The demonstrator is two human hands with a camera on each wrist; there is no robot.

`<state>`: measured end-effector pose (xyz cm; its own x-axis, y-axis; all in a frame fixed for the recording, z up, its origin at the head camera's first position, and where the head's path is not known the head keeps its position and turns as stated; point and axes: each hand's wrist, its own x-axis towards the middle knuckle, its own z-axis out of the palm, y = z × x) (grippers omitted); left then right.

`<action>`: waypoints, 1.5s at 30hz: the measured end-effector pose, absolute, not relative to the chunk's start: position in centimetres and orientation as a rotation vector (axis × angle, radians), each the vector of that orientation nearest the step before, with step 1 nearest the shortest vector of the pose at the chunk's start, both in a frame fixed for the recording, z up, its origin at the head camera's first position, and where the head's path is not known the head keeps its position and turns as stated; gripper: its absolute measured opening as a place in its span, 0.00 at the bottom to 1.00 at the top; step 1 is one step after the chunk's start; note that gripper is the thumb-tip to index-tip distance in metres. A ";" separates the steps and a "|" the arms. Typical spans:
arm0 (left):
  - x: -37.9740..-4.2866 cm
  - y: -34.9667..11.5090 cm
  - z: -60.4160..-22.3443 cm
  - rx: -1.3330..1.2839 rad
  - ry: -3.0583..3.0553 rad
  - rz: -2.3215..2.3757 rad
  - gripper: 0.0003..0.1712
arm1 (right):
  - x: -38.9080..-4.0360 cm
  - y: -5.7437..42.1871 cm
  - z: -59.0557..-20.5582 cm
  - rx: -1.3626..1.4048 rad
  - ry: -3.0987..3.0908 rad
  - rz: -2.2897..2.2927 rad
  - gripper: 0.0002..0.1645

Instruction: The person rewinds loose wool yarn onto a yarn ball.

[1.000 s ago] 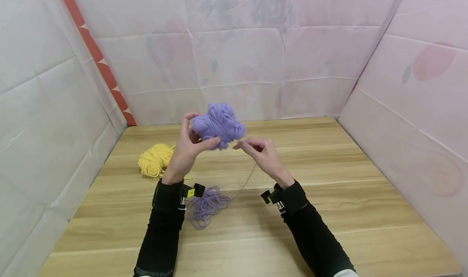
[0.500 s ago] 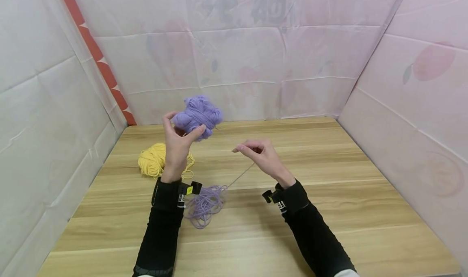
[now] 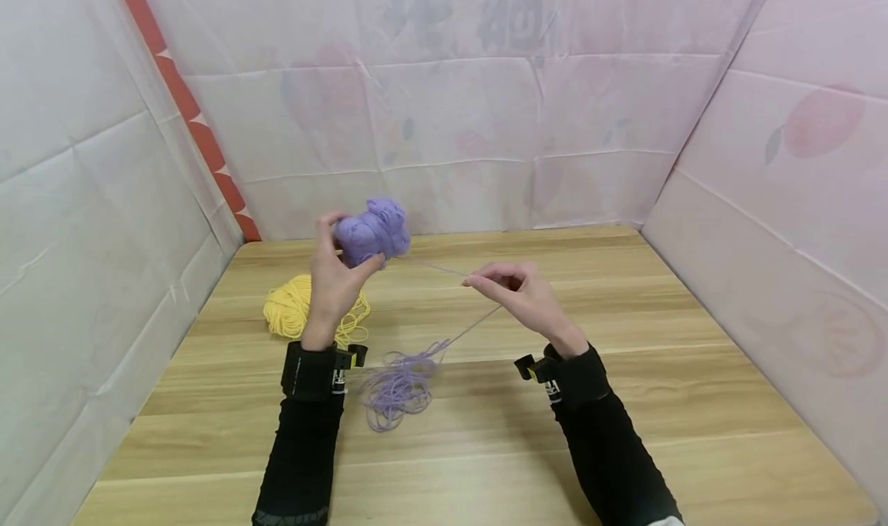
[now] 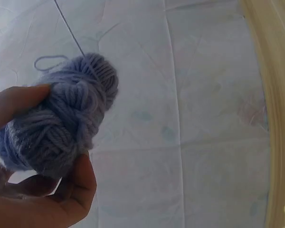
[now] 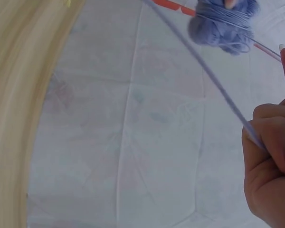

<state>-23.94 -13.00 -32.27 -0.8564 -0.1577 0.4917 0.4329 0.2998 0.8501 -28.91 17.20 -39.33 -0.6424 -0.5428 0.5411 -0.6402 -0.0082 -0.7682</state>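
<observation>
My left hand (image 3: 336, 283) holds a ball of purple yarn (image 3: 375, 233) above the table, thumb on one side and curled fingers on the other, as the left wrist view shows too. From the ball a strand runs across to my right hand (image 3: 516, 295), which pinches it between thumb and fingertips. In the right wrist view the purple strand (image 5: 211, 76) passes into the curled fingers (image 5: 270, 137). Below the hands, a loose tangle of purple yarn (image 3: 398, 391) lies on the table, joined by the strand to the right hand.
A yellow yarn ball (image 3: 287, 306) with loose loops sits on the wooden table (image 3: 624, 426), partly behind the left hand and wrist. Pale printed sheets (image 3: 444, 117) wall in the back and both sides.
The left hand has moved left with the purple ball and turned it. The right hand has shifted slightly right, and a strand now stretches between them. The tangle's upper end is drawn toward the right hand.
</observation>
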 end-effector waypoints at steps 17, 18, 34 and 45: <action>-23.4 -10.6 -32.7 -0.833 -2.584 -1.102 0.41 | -22.8 15.8 -31.6 0.958 -2.184 1.636 0.05; -23.4 -10.6 -32.7 -0.874 -2.593 -1.113 0.41 | -22.9 15.8 -31.7 0.955 -2.175 1.633 0.05; -22.8 -10.2 -32.2 -1.373 -2.504 -1.463 0.37 | -24.5 14.3 -33.1 0.857 -2.126 1.704 0.06; -22.2 -10.1 -31.5 -1.159 -2.348 -1.859 0.40 | -25.0 13.0 -34.3 0.760 -2.195 1.847 0.07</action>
<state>-22.16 -10.12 -31.53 -0.7375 0.5672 0.3665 0.4869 0.0704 0.8706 -25.00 13.02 -34.34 -0.8547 -0.2679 0.4447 -0.4839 0.1009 -0.8693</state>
